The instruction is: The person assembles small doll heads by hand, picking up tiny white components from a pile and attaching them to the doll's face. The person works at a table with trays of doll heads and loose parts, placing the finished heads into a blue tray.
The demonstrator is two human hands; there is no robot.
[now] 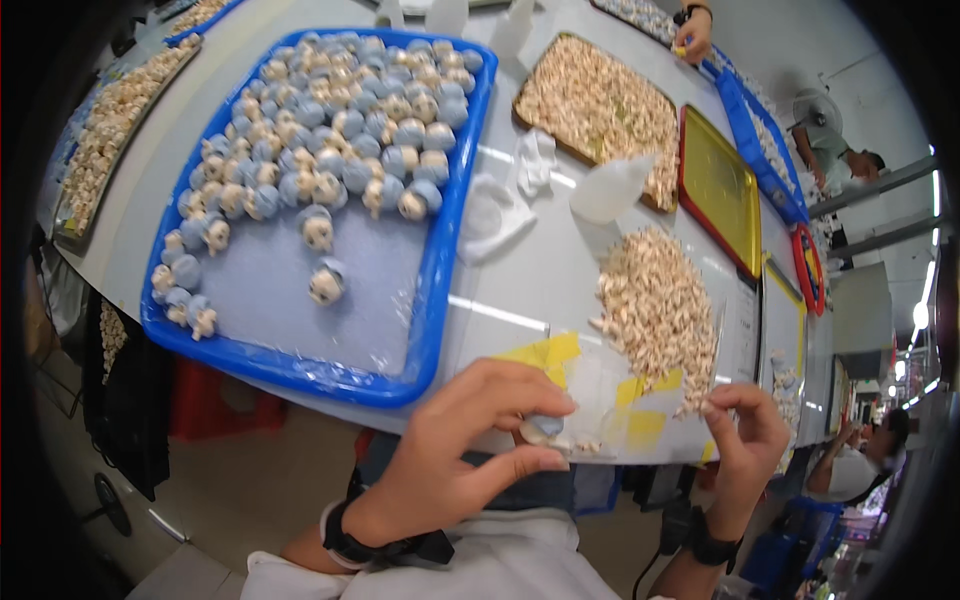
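Note:
Near the table's front edge, my left hand [435, 455] is closed around a small blue-and-cream figure [543, 427], pinched between thumb and fingers and partly covered by them. My right hand [745, 437] is at the lower tip of a pile of small cream pieces [655, 300]. Its thumb and index finger are pinched on one tiny cream piece, mostly hidden by the fingertips. A few loose cream bits lie on the tabletop just below the held figure. Strips of yellow tape [640, 405] are stuck to the table between my hands.
To the left, a blue tray [455, 220] holds many blue-and-cream figures in rows. Behind the pile are a white squeeze bottle [605, 192], crumpled tissue [537, 162], a tray of cream pieces [590, 95] and a yellow tray [715, 190]. Another person's hand [694, 35] works at the far side.

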